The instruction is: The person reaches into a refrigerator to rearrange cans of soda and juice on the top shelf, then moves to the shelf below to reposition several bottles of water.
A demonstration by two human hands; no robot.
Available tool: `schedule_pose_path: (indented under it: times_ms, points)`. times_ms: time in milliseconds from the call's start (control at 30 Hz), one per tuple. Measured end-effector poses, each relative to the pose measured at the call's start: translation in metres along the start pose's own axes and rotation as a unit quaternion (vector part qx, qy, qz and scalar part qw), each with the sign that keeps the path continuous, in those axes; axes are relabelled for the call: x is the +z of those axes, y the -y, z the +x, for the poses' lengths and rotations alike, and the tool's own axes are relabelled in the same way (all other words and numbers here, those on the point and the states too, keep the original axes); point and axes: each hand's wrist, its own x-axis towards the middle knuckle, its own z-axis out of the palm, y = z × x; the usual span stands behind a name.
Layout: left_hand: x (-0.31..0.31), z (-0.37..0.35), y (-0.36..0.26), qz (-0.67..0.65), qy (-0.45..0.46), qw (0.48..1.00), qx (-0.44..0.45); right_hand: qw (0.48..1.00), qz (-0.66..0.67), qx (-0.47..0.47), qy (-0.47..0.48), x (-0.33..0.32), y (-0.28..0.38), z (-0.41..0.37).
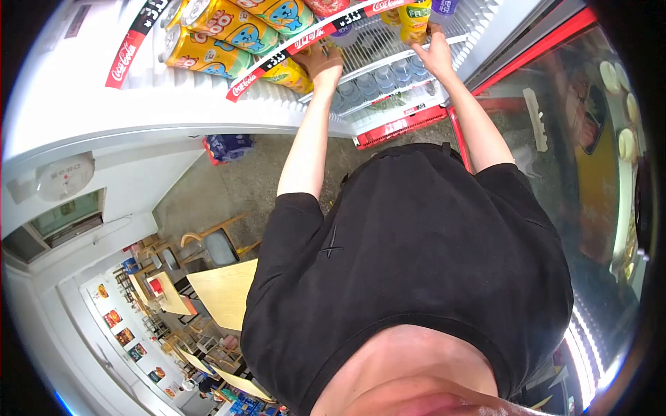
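Overhead, right hand [435,54] closed around yellow bottle [415,17], left hand [323,64] curled against shelf rail [277,60], hold unclear.

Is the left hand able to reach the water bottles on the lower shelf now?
Probably yes: the left hand sits at the upper shelf's front edge, and the water bottles stand just below it, with nothing in front.

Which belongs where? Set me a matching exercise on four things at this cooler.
1 yellow cans
2 water bottles
3 blue pack
4 right hand

a on the floor
b fingers on a yellow drink
c on the lowest shelf in view
d printed with a blue cartoon figure

Pairs: 1-d, 2-c, 3-a, 4-b.
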Motion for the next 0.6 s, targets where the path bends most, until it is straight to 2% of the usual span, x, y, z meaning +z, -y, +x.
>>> schedule_pose_path:
  times_ms: [133, 333, 433, 533, 567, 600]
  points:
    - [0.013, 0.006, 0.01, 0.023, -0.034, 0.999, 0.018, 1.0, -0.006, 0.001, 0.002, 0.0, -0.001, 0.0]
    - [0.018, -0.005, 0.0, 0.124, -0.052, 0.991, 0.017, 1.0, 0.016, -0.017, -0.008, 0.004, -0.006, 0.001]
    - [0.008, -0.019, -0.017, 0.186, 0.012, 0.982, -0.029, 1.0, 0.014, 0.004, 0.0, 0.004, -0.004, 0.001]
    - [0.001, -0.037, -0.034, 0.218, 0.01, 0.976, -0.019, 1.0, 0.012, -0.019, -0.021, 0.006, -0.007, 0.0]
    - [0.009, -0.042, -0.023, 0.229, -0.034, 0.972, 0.035, 0.999, 0.011, -0.021, -0.021, 0.007, -0.008, 0.0]
    - [0.007, -0.04, -0.021, 0.226, 0.069, 0.971, -0.03, 0.999, 0.009, -0.023, -0.022, 0.007, -0.009, 0.0]
